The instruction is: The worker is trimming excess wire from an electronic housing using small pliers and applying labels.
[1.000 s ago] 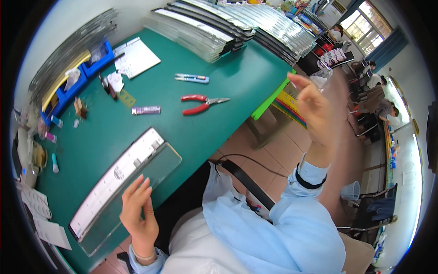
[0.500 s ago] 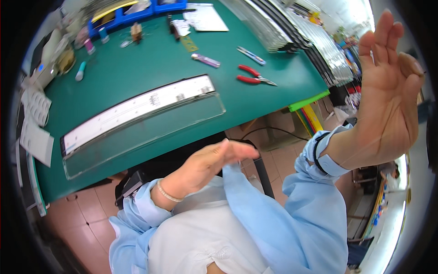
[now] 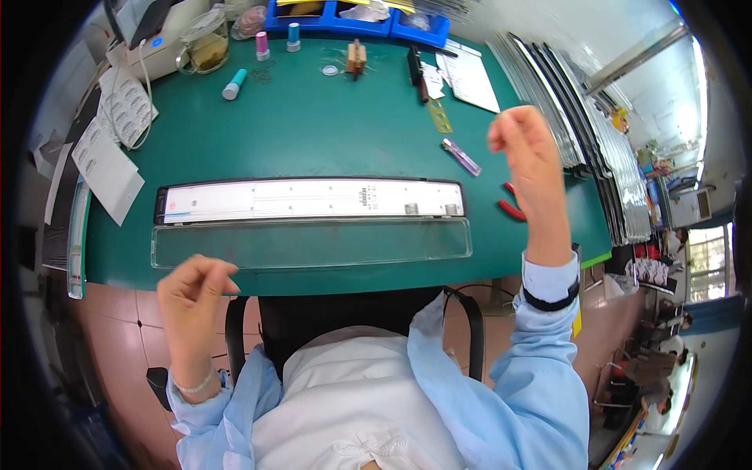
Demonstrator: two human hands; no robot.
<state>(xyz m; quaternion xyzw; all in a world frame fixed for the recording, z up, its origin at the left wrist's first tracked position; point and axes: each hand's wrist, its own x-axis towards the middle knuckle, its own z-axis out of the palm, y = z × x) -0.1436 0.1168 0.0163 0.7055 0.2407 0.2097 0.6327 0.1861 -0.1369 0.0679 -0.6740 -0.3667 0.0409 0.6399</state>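
My left hand point(image 3: 192, 298) hovers just in front of the green table's point(image 3: 313, 133) near edge, fingers loosely curled, holding nothing. My right hand point(image 3: 529, 157) is raised above the table's right part, fingers bent inward, with nothing in it. Between the hands lies a long white strip board point(image 3: 309, 200) in a black frame. A long clear plastic cover point(image 3: 313, 243) lies alongside it, closer to me. Red-handled pliers point(image 3: 509, 207) are partly hidden behind my right wrist.
A purple pen-like tool point(image 3: 460, 157), a brass ruler point(image 3: 439, 116), paper sheets point(image 3: 474, 78), blue bins point(image 3: 352, 16), small bottles point(image 3: 262, 43), a jar point(image 3: 205, 43) and label sheets point(image 3: 106, 168) sit on the table. Stacked metal panels point(image 3: 580, 125) line the right side. A black chair point(image 3: 345, 313) is below me.
The view has swung to face the table squarely. My right hand came down from near the camera and curled its fingers. My left hand moved left and lower, fingers now curled.
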